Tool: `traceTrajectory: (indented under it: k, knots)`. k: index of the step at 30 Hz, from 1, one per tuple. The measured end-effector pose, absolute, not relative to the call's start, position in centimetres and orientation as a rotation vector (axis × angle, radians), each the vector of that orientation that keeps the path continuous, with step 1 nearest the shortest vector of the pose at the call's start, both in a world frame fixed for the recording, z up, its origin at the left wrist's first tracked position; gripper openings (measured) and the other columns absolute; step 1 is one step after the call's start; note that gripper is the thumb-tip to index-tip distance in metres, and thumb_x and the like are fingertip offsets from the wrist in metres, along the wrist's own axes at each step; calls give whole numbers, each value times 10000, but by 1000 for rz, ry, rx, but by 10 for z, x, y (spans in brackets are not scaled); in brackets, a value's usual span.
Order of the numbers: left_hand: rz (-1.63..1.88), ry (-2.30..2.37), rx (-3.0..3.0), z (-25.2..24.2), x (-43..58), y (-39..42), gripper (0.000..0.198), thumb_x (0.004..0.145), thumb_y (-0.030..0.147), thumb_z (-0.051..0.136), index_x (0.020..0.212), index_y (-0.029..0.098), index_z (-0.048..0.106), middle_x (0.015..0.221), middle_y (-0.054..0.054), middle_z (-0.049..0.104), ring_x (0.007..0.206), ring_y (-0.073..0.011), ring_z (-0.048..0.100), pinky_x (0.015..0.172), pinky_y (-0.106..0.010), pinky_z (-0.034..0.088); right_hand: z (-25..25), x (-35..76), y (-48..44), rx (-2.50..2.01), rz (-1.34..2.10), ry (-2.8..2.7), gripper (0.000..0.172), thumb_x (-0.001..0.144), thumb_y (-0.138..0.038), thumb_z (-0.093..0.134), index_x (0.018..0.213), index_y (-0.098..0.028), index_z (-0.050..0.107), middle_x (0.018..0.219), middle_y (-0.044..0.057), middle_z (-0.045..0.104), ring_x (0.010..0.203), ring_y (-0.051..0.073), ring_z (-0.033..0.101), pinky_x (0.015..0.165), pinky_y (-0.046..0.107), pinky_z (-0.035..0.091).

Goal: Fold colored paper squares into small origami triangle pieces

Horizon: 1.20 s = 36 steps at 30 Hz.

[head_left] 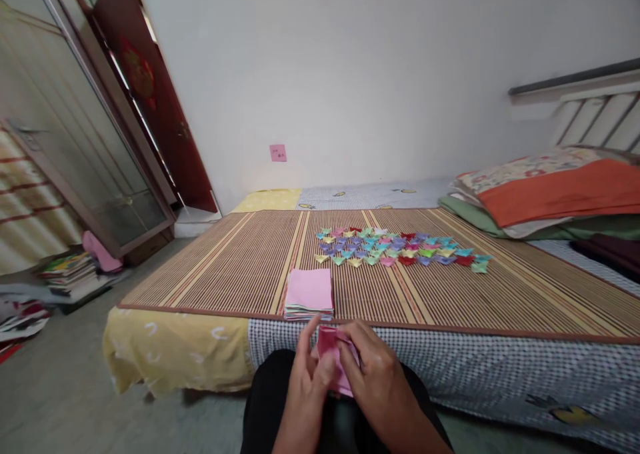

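pinching a folded pink paper (pixel 327 338) between them, the left hand (pixel 307 369) and right hand (pixel 376 362) are by the near edge of a bed (pixel 450 364) spread with a striped mat (pixel 225 254). beyond both rises a white wall (pixel 350 74); a red door (pixel 150 107) is far left. just ahead, a paper stack (pixel 310 291) blocks some of the mat; farther ahead lie rows of folded papers (pixel 412 247), with pillows (pixel 555 187) well rightward.

Left hand (pixel 311 367) upright, index finger extended, thumb bent inward, right hand (pixel 374 361) angled across, fingers curled, pinching.
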<state>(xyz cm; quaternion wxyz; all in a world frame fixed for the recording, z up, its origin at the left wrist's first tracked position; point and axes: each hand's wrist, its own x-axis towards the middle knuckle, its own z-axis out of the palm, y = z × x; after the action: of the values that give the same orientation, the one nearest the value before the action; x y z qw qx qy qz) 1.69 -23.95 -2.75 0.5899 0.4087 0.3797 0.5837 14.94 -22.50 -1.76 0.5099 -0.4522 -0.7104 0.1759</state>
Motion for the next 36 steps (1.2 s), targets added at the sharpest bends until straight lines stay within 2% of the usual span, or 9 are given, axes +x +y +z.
traceTrajectory:
  k: [4,8,12,14,18,20,23,27,36]
  knots:
    - [1360,1044,1122,-26,17,-240,645,847,417,760,1439,222,593,1418,-111,652,1278,-296,605,1054,-339,472,-19,150,-225,-1052,455,-1668,220,956,-116,465,912,-214,656,869,40,674,822,190,667,747,275,487]
    - [1300,1008,1072,-26,11,-239,443,847,309,697,1273,189,725,1180,-104,762,916,-247,707,762,-294,550,-14,154,-228,-1029,701,-1506,221,928,-146,476,929,-204,690,863,34,687,792,181,663,703,261,493]
    - [1319,979,965,-27,6,-236,240,815,267,731,1017,165,808,977,-80,788,875,-225,688,763,-270,524,-11,160,-228,-984,1043,-1317,152,892,-259,582,881,-189,717,802,14,650,611,137,561,531,226,437]
    - [1332,995,960,-28,4,-235,219,813,282,742,985,166,810,908,-71,785,824,-215,677,733,-267,515,-12,164,-228,-950,1143,-1283,145,864,-286,630,877,-181,730,773,6,631,590,126,534,533,224,438]
    - [1410,1047,1124,-28,1,-238,205,828,306,735,955,167,818,874,-69,770,786,-213,668,717,-270,512,-16,167,-228,-893,1247,-1130,299,909,-407,624,1069,-181,736,826,26,670,661,144,578,617,248,484]
    - [1438,1067,1232,-28,2,-240,173,840,296,724,921,177,819,874,-61,757,776,-206,665,704,-259,509,-18,166,-226,-907,1284,-1099,368,909,-497,650,1048,-167,735,765,17,651,629,136,559,583,237,461]
    - [1485,1072,1232,-29,6,-242,214,865,313,712,1026,200,795,946,-64,763,815,-205,678,726,-253,515,-20,162,-224,-945,1289,-1157,395,822,-540,768,851,-150,714,672,-5,603,573,112,511,528,214,404]
    - [1491,982,984,-31,12,-244,493,894,402,694,1349,223,629,1145,-111,763,921,-230,710,763,-274,528,-21,162,-222,-1003,1128,-1177,392,833,-543,761,792,-158,695,693,7,622,620,124,536,560,218,418]
    - [1464,904,1008,-30,13,-249,535,889,435,718,1351,186,615,1163,-151,763,1019,-269,717,789,-286,550,-18,163,-222,-966,1186,-1195,390,808,-541,780,793,-163,686,704,8,624,638,139,560,573,222,440]
